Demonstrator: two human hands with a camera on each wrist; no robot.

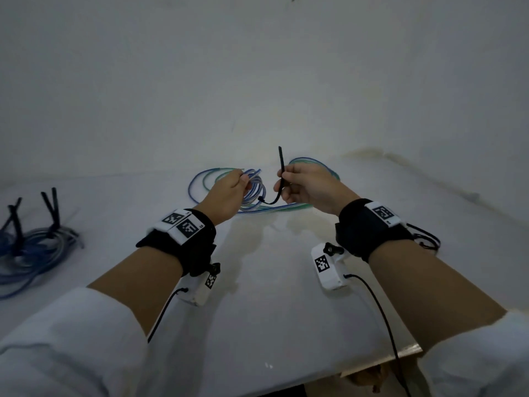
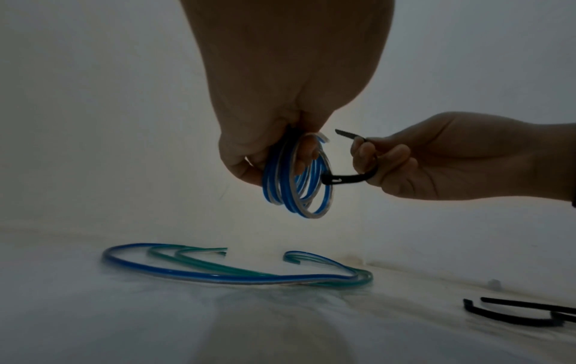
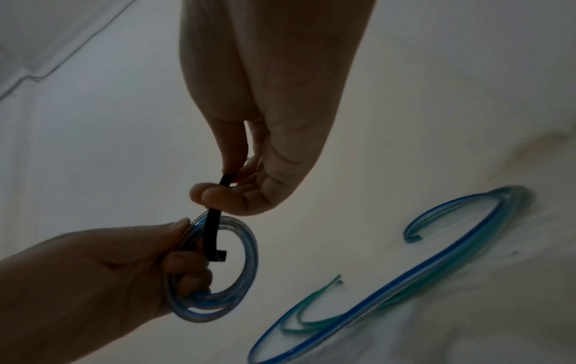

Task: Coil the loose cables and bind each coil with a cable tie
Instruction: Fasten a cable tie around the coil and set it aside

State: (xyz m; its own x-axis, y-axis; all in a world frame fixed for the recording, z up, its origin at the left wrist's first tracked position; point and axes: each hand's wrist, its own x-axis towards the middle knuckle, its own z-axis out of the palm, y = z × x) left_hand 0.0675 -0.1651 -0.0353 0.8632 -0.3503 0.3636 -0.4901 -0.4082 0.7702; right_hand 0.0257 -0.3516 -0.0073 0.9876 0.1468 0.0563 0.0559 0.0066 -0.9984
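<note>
right hand (image 1: 307,186) has the black cable tie (image 1: 281,174) pinched between thumb and curled fingers (image 2: 363,154), gripped around mid-strap. the pointed tail sticks up past the knuckles and the head end curves down and left until it's right at the coil, poking into the ring opening in the right wrist view. can't tell if it's actually touching the tubing or just in front of it

left hand (image 1: 229,196) is curled around a small blue and clear cable coil (image 2: 297,181), fingers (image 3: 184,264) hooked through the middle of the loops with the thumb pressed on the outside, so the bundle hangs below the fist, lifted off the table. looks like several turns stacked together, not bound yet

under both hands, flat on the white table (image 1: 272,310), lie the loose blue and green cables (image 2: 237,277), long open curves with cut ends curling back at both sides

further out, more spare black cable ties (image 2: 514,314) lie on the table off to the right in the left wrist view. far left in the head view there's a pile of blue cable coils (image 1: 31,253) with black tie tails sticking up out of it

both wrists wear black straps with white marker blocks, white sleeves behind them
</note>
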